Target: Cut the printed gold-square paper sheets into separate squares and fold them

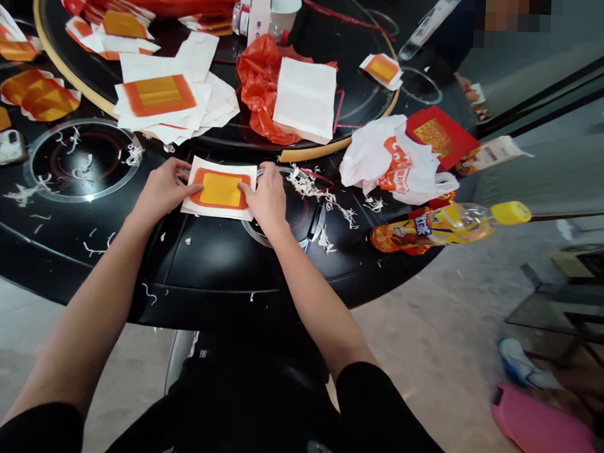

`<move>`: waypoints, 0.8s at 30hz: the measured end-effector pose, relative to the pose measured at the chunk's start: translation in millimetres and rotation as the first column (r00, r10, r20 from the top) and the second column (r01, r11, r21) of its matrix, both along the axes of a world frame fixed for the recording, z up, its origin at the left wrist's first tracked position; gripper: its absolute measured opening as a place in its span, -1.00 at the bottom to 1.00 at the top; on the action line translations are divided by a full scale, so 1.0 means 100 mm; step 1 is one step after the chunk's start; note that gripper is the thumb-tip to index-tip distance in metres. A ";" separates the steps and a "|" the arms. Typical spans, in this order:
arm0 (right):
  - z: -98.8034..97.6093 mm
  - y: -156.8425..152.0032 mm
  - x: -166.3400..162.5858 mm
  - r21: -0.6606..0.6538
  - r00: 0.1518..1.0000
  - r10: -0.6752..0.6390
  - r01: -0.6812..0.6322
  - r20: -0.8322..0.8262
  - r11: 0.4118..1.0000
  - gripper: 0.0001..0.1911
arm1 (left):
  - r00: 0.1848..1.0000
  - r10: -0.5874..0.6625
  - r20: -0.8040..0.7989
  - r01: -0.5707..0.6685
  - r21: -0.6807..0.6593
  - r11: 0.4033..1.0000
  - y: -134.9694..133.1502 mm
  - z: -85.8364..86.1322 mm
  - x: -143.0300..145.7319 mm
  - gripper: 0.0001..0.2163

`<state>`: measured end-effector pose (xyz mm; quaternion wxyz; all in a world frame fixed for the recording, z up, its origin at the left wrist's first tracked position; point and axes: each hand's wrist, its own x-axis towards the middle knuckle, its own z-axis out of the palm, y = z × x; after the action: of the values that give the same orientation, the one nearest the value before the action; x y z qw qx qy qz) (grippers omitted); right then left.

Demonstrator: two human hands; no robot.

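Between my hands is a small stack of joss paper, white sheets with an orange-red border and a gold patch on top. My left hand pinches its left edge, thumb over the printed face. On the other side my right hand grips the right edge the same way, its thumb near the gold patch. Just beyond the stack, a pile of similar joss paper sheets lies spread on the raised turntable. A thick block of white paper rests on a crumpled red plastic bag.
Paper shreds litter the black table. To the right are a white plastic bag, a red packet and a drink bottle lying down. Folded gold paper pieces and a phone lie left. Another person's foot shows lower right.
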<state>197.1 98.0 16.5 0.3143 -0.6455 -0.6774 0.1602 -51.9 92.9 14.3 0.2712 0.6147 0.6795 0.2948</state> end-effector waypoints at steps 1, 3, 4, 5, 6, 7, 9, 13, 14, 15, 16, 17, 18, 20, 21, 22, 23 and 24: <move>0.07 -0.04 0.06 0.052 1.000 -0.029 0.028 0.007 0.998 -0.64 | 0.999 0.005 -0.033 -0.004 0.019 1.000 -0.02 0.00 0.00 -0.52; 0.24 -0.15 0.29 0.092 0.994 -0.109 0.106 0.024 0.990 -0.75 | 0.994 0.037 -0.104 -0.028 0.084 0.996 -0.06 0.01 0.00 -0.44; 0.31 -0.21 0.47 0.073 0.988 -0.150 0.147 0.040 0.986 -0.81 | 0.989 0.059 -0.133 -0.042 0.127 0.991 -0.07 0.03 0.01 -0.39; 0.37 -0.28 0.67 0.044 0.981 -0.182 0.179 0.071 0.983 -0.84 | 0.985 0.079 -0.154 -0.052 0.174 0.983 -0.08 0.06 0.02 -0.36; 0.39 -0.35 0.88 0.026 0.978 -0.174 0.173 0.118 0.985 -0.84 | 0.982 0.088 -0.169 -0.050 0.219 0.975 -0.08 0.11 0.04 -0.37; 0.39 -0.42 1.11 0.000 0.979 -0.116 0.118 0.169 0.993 -0.79 | 0.980 0.078 -0.181 -0.029 0.258 0.966 -0.07 0.18 0.09 -0.42; 0.30 -0.52 1.50 -0.053 0.972 0.080 -0.070 0.223 0.996 -0.58 | 0.977 -0.003 -0.213 0.075 0.329 0.941 0.00 0.38 0.28 -0.59; 0.05 -0.59 1.91 -0.061 0.930 0.260 -0.253 0.261 0.965 -0.61 | 0.873 -0.369 -0.320 0.475 0.384 0.792 0.37 0.79 1.04 -0.81; 0.02 -0.58 1.94 -0.042 0.931 0.250 -0.248 0.267 0.968 -0.69 | 0.829 -0.437 -0.349 0.551 0.377 0.745 0.52 0.86 1.26 -0.82; -0.01 -0.57 1.94 -0.021 0.931 0.238 -0.241 0.277 0.970 -0.76 | 0.792 -0.480 -0.377 0.602 0.351 0.717 0.68 0.91 1.47 -0.81; -0.03 -0.56 1.93 0.003 0.929 0.227 -0.238 0.292 0.971 -0.82 | 0.771 -0.497 -0.399 0.624 0.315 0.716 0.86 0.94 1.67 -0.80; -0.04 -0.55 1.91 0.025 0.925 0.222 -0.241 0.309 0.970 -0.86 | 0.753 -0.506 -0.421 0.634 0.262 0.727 1.03 0.94 1.84 -0.74; -0.05 -0.55 1.89 0.041 0.920 0.221 -0.247 0.322 0.968 -0.88 | 0.739 -0.510 -0.441 0.636 0.204 0.744 1.21 0.93 1.98 -0.67; -0.08 -0.56 1.86 0.057 0.920 0.216 -0.247 0.326 0.967 -0.88 | 0.705 -0.525 -0.476 0.634 0.092 0.768 1.51 0.88 2.17 -0.53; -0.10 -0.57 1.85 0.063 0.925 0.204 -0.236 0.319 0.970 -0.86 | 0.692 -0.531 -0.488 0.629 0.048 0.776 1.63 0.85 2.22 -0.50; -0.12 -0.59 1.84 0.068 0.932 0.188 -0.219 0.311 0.973 -0.85 | 0.683 -0.535 -0.497 0.625 0.017 0.781 1.73 0.83 2.25 -0.50; -0.14 -0.61 1.84 0.071 0.937 0.168 -0.199 0.305 0.978 -0.84 | 0.677 -0.536 -0.503 0.621 0.000 0.784 1.81 0.82 2.26 -0.54; -0.16 -0.62 1.85 0.070 0.942 0.151 -0.180 0.300 0.981 -0.83 | 0.675 -0.536 -0.507 0.618 -0.008 0.786 1.87 0.82 2.26 -0.60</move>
<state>381.9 35.8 0.3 0.2268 -0.5869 -0.7752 0.0557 174.3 280.2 96.4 0.1203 0.8713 0.4681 0.0852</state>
